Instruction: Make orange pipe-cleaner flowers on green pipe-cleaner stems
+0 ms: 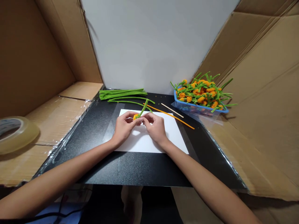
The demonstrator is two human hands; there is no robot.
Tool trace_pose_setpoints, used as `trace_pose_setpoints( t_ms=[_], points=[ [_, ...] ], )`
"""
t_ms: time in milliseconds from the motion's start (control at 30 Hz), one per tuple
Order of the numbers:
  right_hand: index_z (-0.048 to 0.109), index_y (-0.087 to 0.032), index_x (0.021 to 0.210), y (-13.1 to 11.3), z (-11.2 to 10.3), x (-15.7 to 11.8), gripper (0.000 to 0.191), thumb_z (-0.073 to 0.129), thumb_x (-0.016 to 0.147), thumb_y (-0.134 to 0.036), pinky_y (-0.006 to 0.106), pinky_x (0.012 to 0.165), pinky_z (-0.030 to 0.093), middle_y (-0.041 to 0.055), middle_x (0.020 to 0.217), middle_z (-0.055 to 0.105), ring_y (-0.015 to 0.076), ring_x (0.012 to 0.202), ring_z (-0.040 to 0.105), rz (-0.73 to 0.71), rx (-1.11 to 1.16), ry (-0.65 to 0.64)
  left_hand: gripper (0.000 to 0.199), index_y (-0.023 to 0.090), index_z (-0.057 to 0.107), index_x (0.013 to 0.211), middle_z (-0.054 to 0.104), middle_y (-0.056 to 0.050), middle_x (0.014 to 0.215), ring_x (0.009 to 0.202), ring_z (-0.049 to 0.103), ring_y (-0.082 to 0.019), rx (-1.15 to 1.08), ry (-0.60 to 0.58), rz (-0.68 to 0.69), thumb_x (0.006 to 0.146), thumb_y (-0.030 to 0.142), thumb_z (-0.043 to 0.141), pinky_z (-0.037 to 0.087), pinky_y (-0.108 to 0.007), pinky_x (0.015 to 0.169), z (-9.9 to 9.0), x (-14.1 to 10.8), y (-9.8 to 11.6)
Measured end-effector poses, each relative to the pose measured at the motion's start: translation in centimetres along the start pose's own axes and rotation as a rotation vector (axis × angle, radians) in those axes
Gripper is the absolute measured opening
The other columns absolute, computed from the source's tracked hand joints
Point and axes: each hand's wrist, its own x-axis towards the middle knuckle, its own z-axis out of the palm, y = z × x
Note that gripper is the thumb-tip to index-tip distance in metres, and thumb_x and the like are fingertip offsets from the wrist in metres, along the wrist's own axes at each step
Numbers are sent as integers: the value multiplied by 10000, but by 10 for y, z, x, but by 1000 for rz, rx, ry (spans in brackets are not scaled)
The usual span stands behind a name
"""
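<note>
Above a white sheet of paper (174, 140), both my hands meet at a small orange coiled pipe cleaner piece (135, 116) with a green pipe cleaner stem (144, 107) rising from it. My left hand (125, 126) has its thumb and fingers closed around the orange coil. My right hand (155, 126) pinches at the base of the green stem, its fingertips touching those of the left. The fingers partly hide the coil. Just beyond the paper lie an orange pipe cleaner (173, 115) and a thin pale stick (172, 110).
A bundle of green pipe cleaners (122, 94) lies at the back left, with loose ones before it. At the back right, a blue basket (198, 108) is heaped with similar orange and green pieces. A tape roll (30, 135) rests on cardboard at left; cardboard walls (263, 93) flank the black table.
</note>
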Motion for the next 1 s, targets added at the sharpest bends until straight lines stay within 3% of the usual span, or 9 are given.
trace_pose_setpoints(
  t_ms=[100, 167, 467, 700, 833, 1000],
  points=[
    [682, -188, 767, -3, -2, 0, 120, 631, 852, -257, 279, 663, 537, 41, 758, 727, 167, 674, 667, -52, -74, 28, 402, 140, 733, 957, 723, -85, 952, 781, 683, -181, -76, -38, -10, 819, 518, 713, 575, -307, 740, -3, 3, -3],
    [686, -182, 778, -4, -3, 0, 113, 636, 854, -249, 275, 663, 534, 47, 764, 725, 168, 684, 671, -68, -82, 41, 382, 150, 740, 1000, 724, -90, 1007, 836, 684, -187, -105, -65, -10, 848, 497, 691, 575, -306, 769, -4, 4, -4],
    [704, -174, 802, -3, -2, -1, 112, 648, 850, -258, 296, 655, 558, 68, 813, 741, 183, 690, 693, -64, -18, 60, 398, 149, 701, 1078, 718, -67, 985, 801, 682, -165, -28, -74, 53, 771, 386, 792, 562, -290, 780, -5, 2, 5],
    [715, -191, 792, -3, -1, -1, 109, 652, 854, -256, 289, 661, 546, 48, 810, 746, 174, 703, 680, -78, -36, 46, 384, 131, 738, 998, 740, -97, 948, 799, 693, -192, 18, -66, 58, 762, 430, 782, 577, -323, 770, -3, 4, 8],
    [706, -198, 791, -3, -5, 1, 103, 655, 861, -254, 298, 674, 540, 44, 812, 738, 171, 702, 666, -118, -126, 14, 434, 123, 757, 939, 749, -110, 933, 770, 695, -205, 3, -48, -6, 680, 462, 836, 580, -347, 767, -6, 9, 5],
    [704, -204, 859, -2, -15, 7, 79, 626, 870, -199, 298, 687, 515, 33, 827, 713, 161, 721, 642, -239, -255, -152, 431, 118, 778, 881, 750, -111, 908, 742, 674, -197, -49, -51, -144, 624, 452, 869, 558, -347, 767, -10, 14, 0]
  ],
)
